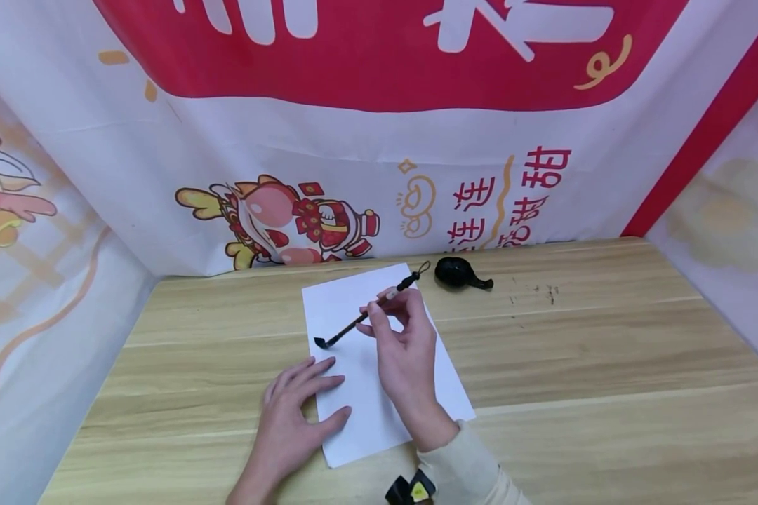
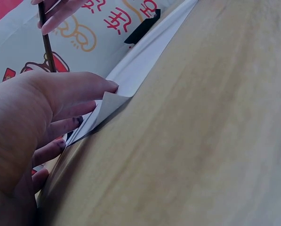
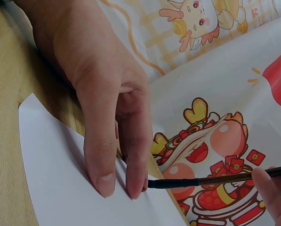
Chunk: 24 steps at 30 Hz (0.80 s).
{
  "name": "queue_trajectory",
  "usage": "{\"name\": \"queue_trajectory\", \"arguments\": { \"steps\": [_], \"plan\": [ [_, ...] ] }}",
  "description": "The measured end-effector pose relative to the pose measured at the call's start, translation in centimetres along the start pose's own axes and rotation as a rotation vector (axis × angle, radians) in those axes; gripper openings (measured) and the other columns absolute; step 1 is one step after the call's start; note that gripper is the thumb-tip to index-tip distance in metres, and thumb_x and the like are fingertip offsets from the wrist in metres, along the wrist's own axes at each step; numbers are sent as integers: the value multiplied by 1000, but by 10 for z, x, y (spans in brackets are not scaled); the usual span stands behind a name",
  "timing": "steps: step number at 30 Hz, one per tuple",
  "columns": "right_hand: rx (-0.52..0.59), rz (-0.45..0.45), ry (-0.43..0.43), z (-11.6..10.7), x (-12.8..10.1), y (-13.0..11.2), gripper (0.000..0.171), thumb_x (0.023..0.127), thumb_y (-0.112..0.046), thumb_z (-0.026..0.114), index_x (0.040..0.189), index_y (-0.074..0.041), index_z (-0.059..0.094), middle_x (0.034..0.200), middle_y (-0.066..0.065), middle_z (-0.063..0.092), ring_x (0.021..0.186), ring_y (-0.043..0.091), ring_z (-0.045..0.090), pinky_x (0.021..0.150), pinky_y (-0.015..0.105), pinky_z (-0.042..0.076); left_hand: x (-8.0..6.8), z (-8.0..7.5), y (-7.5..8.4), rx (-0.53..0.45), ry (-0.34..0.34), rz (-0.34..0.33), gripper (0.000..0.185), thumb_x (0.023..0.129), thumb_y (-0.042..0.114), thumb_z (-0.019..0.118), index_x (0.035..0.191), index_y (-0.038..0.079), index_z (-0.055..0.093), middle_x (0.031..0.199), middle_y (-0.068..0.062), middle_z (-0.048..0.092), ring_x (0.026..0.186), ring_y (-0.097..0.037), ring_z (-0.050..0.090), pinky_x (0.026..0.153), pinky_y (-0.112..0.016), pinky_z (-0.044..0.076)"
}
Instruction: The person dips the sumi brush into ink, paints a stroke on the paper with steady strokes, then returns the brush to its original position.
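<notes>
A white sheet of paper [image 1: 366,428] lies at a slant on the wooden table. My right hand [image 1: 410,354] pinches a writing brush [image 1: 352,325] over the sheet, its shaft tilted and the hanging loop pointing up to the right. The black bristle tip [image 1: 321,343] is bent, close over the paper's left part. On the left edge of the sheet rests my left hand [image 1: 290,414], fingers spread and holding nothing. In the left wrist view, dark stains show on its fingertips [image 2: 77,121], and the paper's edge curls up beside the thumb.
A glossy black vessel with a short spout or handle [image 1: 455,272] stands behind the paper, to its right. Dark smudges [image 1: 551,293] mark the wooden table [image 1: 594,358] near it. A printed cloth [image 1: 328,133] hangs along the back and sides.
</notes>
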State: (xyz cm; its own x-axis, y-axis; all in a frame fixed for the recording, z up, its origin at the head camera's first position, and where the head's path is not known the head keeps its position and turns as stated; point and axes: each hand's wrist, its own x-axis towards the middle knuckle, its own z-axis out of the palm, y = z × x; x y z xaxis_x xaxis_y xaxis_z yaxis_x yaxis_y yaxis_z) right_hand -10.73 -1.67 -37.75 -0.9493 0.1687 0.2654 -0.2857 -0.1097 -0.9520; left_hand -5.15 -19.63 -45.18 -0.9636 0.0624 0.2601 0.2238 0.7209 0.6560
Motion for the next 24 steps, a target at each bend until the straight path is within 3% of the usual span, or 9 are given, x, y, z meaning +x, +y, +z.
{"name": "queue_trajectory", "arguments": {
  "steps": [24],
  "plan": [
    [35,-11,-33,-2,1,0,15,105,-3,66,118,-1,60,114,19,65,110,30,76,84,33,67,-1,2,0,2,4,8,42,77,29,95,117,27,83,146,6,71,143,-33,56,118,-62,27]
  ]
}}
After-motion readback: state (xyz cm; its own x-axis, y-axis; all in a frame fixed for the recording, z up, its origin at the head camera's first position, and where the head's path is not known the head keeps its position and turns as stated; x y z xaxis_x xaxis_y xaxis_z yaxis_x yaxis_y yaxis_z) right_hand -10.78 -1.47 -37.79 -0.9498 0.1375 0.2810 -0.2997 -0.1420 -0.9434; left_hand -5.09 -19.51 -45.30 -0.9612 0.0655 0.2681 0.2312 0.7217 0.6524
